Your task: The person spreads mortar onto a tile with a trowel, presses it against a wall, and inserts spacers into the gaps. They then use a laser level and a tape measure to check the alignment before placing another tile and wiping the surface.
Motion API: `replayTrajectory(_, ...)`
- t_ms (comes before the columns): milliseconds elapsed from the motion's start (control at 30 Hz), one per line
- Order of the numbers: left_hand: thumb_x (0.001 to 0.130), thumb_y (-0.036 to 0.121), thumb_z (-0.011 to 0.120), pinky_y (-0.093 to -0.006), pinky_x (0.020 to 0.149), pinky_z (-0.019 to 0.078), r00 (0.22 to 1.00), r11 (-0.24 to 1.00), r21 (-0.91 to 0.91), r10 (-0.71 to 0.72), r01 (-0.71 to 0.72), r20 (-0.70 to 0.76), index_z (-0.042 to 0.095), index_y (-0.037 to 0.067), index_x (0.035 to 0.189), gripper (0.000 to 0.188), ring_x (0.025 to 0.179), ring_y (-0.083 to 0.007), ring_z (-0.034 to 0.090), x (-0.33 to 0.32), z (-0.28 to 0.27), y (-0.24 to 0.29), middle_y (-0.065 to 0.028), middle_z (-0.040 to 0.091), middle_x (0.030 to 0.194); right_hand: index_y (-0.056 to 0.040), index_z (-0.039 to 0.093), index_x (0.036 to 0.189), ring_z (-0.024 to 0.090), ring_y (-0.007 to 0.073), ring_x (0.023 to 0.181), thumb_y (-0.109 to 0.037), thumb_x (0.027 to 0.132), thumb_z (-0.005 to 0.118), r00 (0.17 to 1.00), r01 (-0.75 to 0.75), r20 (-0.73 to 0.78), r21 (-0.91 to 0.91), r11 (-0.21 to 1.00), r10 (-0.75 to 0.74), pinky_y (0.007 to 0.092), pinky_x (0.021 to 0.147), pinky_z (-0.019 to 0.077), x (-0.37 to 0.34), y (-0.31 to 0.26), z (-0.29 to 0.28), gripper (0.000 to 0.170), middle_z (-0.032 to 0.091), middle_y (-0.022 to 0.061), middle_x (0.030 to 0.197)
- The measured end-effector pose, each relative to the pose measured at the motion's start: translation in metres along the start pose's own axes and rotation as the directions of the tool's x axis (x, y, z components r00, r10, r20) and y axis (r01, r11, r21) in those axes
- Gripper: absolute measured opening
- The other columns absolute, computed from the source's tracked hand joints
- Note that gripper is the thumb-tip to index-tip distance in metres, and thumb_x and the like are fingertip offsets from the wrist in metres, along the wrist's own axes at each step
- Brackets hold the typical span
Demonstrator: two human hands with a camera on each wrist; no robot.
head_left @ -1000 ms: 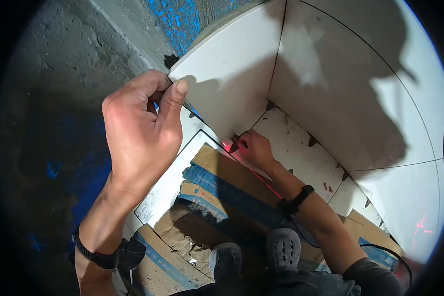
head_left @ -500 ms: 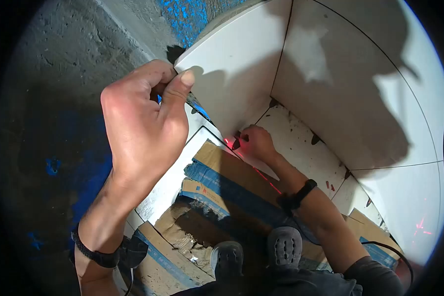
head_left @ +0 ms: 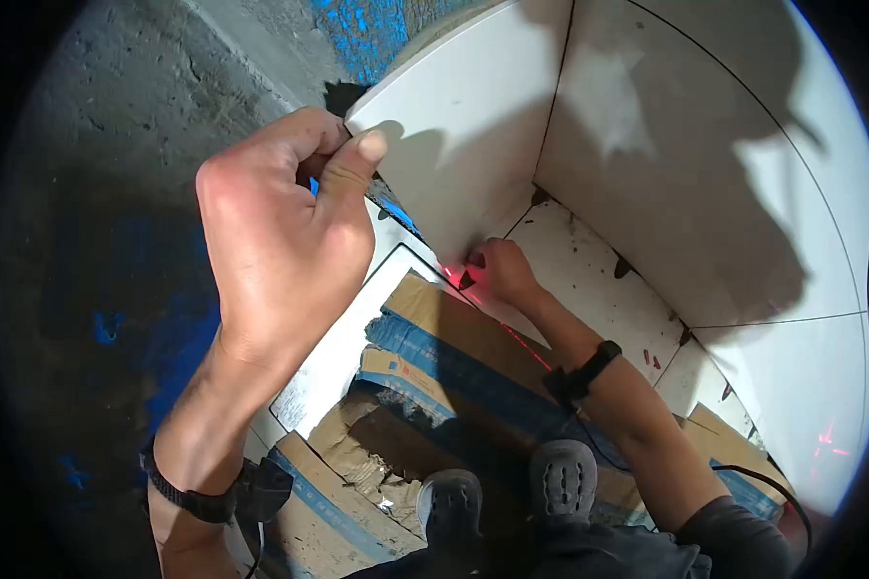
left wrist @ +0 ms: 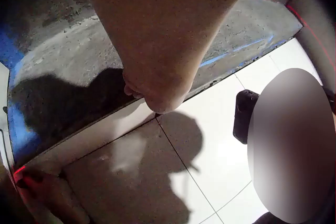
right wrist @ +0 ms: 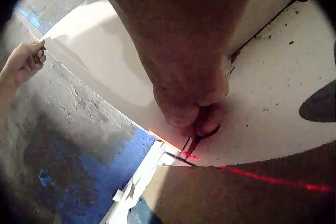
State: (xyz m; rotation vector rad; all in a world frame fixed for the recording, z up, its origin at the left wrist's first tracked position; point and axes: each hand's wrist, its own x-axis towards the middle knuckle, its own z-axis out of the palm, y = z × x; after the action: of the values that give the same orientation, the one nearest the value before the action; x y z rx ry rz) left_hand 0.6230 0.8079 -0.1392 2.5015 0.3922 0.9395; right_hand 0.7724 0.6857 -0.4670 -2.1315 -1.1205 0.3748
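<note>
Closest to the body, a pair of grey shoes (head_left: 563, 478) stood on torn cardboard (head_left: 425, 304) with blue bands. Black straps (head_left: 589, 372) circled both wrists. The left hand (head_left: 285, 232) was raised above the cardboard, its fingers clamped on the free edge of a large white tile (head_left: 454, 145) near the upper corner (the thumb lay on the white face; the other fingers went behind the edge, mostly out of sight).

Past the cardboard, the right hand (head_left: 508, 270) reached low to that tile's bottom corner. Its fingers were together, pinching a small dark wedge (head_left: 467, 279) whose pointed end showed beside the corner. A red laser line (head_left: 517, 340) ran along the cardboard's edge to the wedge. The white tile itself stood upright, its bottom edge along the pale floor tiles (head_left: 589, 261), its far side meeting a tiled wall (head_left: 686, 174) at a dark joint. More dark wedges (head_left: 623, 266) sat along the foot of that wall, and small reddish pieces (head_left: 652, 359) lay near them.

Farther off, beyond the left hand, were rough grey concrete (head_left: 116, 116) and a flaking blue patch (head_left: 362, 34).
</note>
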Motion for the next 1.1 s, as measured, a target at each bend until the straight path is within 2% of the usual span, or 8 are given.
replayTrajectory(233, 0.097, 0.013, 0.074, -0.0241, 0.055, 0.0373, 0.999, 0.999, -0.023, 0.042, -0.041, 0.024, 0.065, -0.005, 0.083, 0.025, 0.063, -0.0046, 0.044, 0.001, -0.002, -0.003, 0.0011, 0.055, 0.067, -0.0038, 0.074, 0.092, 0.066, 0.0409, 0.091, -0.019, 0.081, 0.071, 0.996, -0.048, -0.068, 0.031, 0.998, 0.05, 0.0475, 0.08, 0.0535, -0.016, -0.013, -0.001, 0.019, 0.066, 0.0205, 0.094)
replayTrajectory(300, 0.092, 0.013, 0.078, -0.0318, 0.053, 0.0408, 0.999, 0.999, -0.007, 0.035, -0.035, 0.019, 0.066, -0.006, 0.081, 0.025, 0.055, -0.0169, 0.045, 0.001, -0.003, -0.004, -0.0139, 0.057, 0.063, -0.0039, 0.074, 0.091, 0.066, 0.0411, 0.09, -0.019, 0.082, 0.07, 0.996, -0.024, -0.086, 0.066, 0.998, 0.03, 0.0477, 0.081, 0.0533, -0.022, -0.015, -0.003, 0.018, 0.066, 0.0208, 0.094)
replayTrajectory(400, 0.097, 0.022, 0.076, -0.0256, 0.057, 0.0396, 0.998, 0.999, 0.016, 0.034, -0.034, 0.045, 0.066, -0.005, 0.084, 0.031, 0.062, -0.0064, 0.046, 0.0, -0.007, -0.003, -0.0012, 0.057, 0.066, -0.0034, 0.073, 0.091, 0.065, 0.0418, 0.091, -0.019, 0.085, 0.068, 0.994, -0.027, -0.105, 0.16, 0.987, 0.044, 0.0485, 0.082, 0.0529, -0.045, -0.02, -0.028, 0.017, 0.065, 0.0218, 0.096)
replayTrajectory(567, 0.095, 0.027, 0.079, -0.0238, 0.068, 0.0451, 0.996, 0.988, -0.148, -0.023, 0.035, 0.084, 0.069, -0.003, 0.098, 0.032, 0.075, -0.007, 0.054, -0.001, -0.015, -0.007, -0.0005, 0.063, 0.08, -0.0044, 0.071, 0.093, 0.066, 0.0427, 0.092, -0.019, 0.088, 0.067, 0.916, -0.206, -0.348, 0.013, 0.978, 0.198, 0.0491, 0.08, 0.0544, -0.114, 0.016, -0.073, 0.016, 0.066, 0.0204, 0.1)
replayTrajectory(700, 0.104, 0.052, 0.059, -0.0338, 0.095, 0.0452, 0.957, 0.901, -0.323, -0.265, 0.288, 0.115, 0.065, -0.003, 0.113, 0.056, 0.101, -0.0171, 0.059, 0.005, -0.022, -0.006, -0.0081, 0.065, 0.104, -0.0051, 0.071, 0.094, 0.067, 0.0427, 0.091, -0.019, 0.089, 0.067, 0.794, -0.431, -0.506, -0.078, 0.899, 0.337, 0.0502, 0.08, 0.0549, -0.179, 0.072, -0.122, 0.016, 0.067, 0.0193, 0.101)
replayTrajectory(800, 0.103, 0.051, 0.061, -0.0383, 0.103, 0.0444, 0.9, 0.752, -0.508, -0.415, 0.42, 0.131, 0.064, -0.003, 0.122, 0.058, 0.108, -0.02, 0.06, 0.007, -0.012, 0.006, -0.0098, 0.065, 0.116, -0.0045, 0.07, 0.095, 0.067, 0.0426, 0.094, -0.019, 0.087, 0.067, 0.764, -0.544, -0.522, -0.206, 0.813, 0.379, 0.0514, 0.081, 0.0544, -0.238, 0.093, -0.157, 0.017, 0.068, 0.0202, 0.101)
replayTrajectory(1000, 0.1, 0.045, 0.068, -0.0415, 0.108, 0.0424, 0.81, 0.53, -0.625, -0.482, 0.574, 0.335, 0.058, -0.005, 0.132, 0.061, 0.117, -0.0205, 0.058, 0.014, -0.004, -0.004, -0.0129, 0.064, 0.124, -0.0002, 0.068, 0.091, 0.063, 0.0447, 0.091, -0.02, 0.081, 0.078, 0.833, -0.516, -0.354, -0.222, 0.827, 0.424, 0.052, 0.078, 0.0516, -0.316, 0.107, -0.163, 0.024, 0.063, 0.0222, 0.095)
replayTrajectory(1100, 0.099, 0.042, 0.068, -0.0424, 0.11, 0.0403, 0.83, 0.494, -0.677, -0.431, 0.546, 0.355, 0.058, -0.003, 0.123, 0.052, 0.115, -0.0201, 0.057, 0.016, -0.003, -0.006, -0.0108, 0.061, 0.12, 0.0004, 0.068, 0.092, 0.064, 0.0441, 0.089, -0.017, 0.083, 0.076, 0.796, -0.555, -0.366, -0.122, 0.823, 0.483, 0.0519, 0.077, 0.0512, -0.319, 0.108, -0.154, 0.021, 0.062, 0.0229, 0.096)
